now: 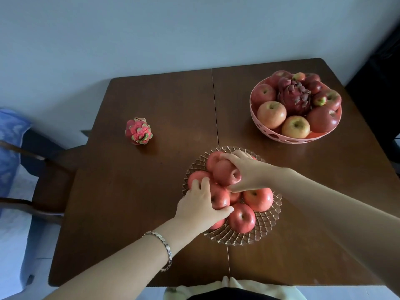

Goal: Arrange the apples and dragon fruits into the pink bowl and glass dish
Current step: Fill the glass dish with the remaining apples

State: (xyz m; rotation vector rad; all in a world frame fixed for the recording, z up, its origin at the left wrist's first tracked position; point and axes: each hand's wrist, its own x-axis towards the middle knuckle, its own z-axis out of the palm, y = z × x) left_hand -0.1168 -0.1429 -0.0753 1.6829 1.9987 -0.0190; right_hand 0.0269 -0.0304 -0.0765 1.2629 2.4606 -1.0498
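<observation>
A patterned glass dish [267,224] near the table's front centre holds several red apples. My right hand [246,172] grips one apple [225,173] on top of the pile. My left hand [200,205] curls round another apple [219,198] at the dish's left side. A pink perforated bowl [294,138] at the back right holds several apples and a dark red dragon fruit [294,97]. A smaller pink dragon fruit [138,132] lies alone on the table at the left.
The brown wooden table [134,213] has a seam down its middle. A dark chair [49,169] stands at the table's left side. A pale wall is behind the table, and a dark object stands at the far right edge.
</observation>
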